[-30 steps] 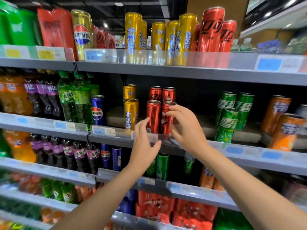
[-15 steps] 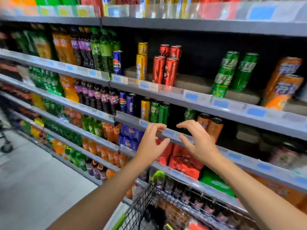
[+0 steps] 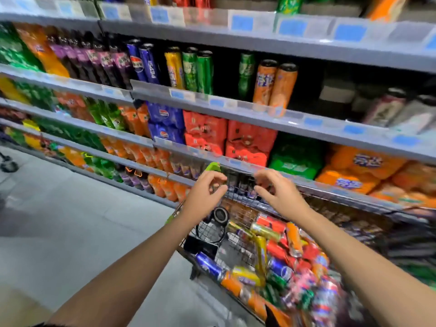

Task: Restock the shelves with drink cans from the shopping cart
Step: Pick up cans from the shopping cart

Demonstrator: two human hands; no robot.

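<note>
My left hand (image 3: 203, 197) and right hand (image 3: 280, 194) hover over the wire shopping cart (image 3: 238, 215), each grip loosely curled, holding nothing. Cart's piled with loose drink cans (image 3: 278, 258) lying every which way; shelves (image 3: 236, 107) behind hold upright cans and multipacks

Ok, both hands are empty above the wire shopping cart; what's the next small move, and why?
Probably lower the right hand into the wire shopping cart and grip one loose can, perhaps the orange drink can lying on top. Both hands, the left hand too, hold nothing, and the pile lies just below them.
</note>
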